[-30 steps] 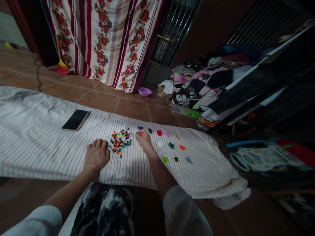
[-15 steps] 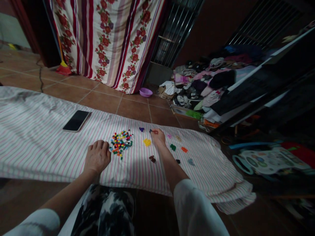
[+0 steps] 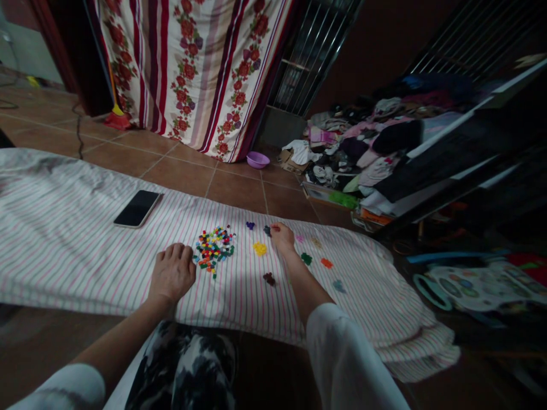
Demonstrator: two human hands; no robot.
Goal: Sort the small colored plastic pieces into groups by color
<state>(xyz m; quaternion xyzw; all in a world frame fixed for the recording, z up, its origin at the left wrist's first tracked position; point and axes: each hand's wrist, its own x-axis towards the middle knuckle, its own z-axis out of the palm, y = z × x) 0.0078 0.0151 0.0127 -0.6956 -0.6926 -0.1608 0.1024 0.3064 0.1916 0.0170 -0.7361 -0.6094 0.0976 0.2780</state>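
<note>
My left hand [image 3: 172, 270] rests palm down on the striped cloth, fingers lying flat. Just right of it is a mixed pile of small colored beads or blocks [image 3: 213, 249]. My right hand [image 3: 282, 237] is closed in a pinch over a small dark grey cluster [image 3: 267, 230]; whatever is between its fingertips is too small to make out. Around it lie single-color clusters: purple [image 3: 250, 225], yellow [image 3: 260, 248], brown [image 3: 269, 278], pink [image 3: 299, 238], beige [image 3: 316, 242], green [image 3: 306, 258], orange [image 3: 327, 263] and grey-blue [image 3: 339, 285].
A phone [image 3: 137, 208] lies on the striped cloth [image 3: 77, 228] to the left. Beyond on the tiled floor are a purple basin [image 3: 258, 160], a red broom [image 3: 117, 118] and a heap of clothes [image 3: 363, 136]. A floral curtain [image 3: 205, 74] hangs behind.
The view has shifted slightly, so things sit a little further right. My right hand stays by the dark grey cluster, which now shows more. My left hand keeps its place beside the pile.
</note>
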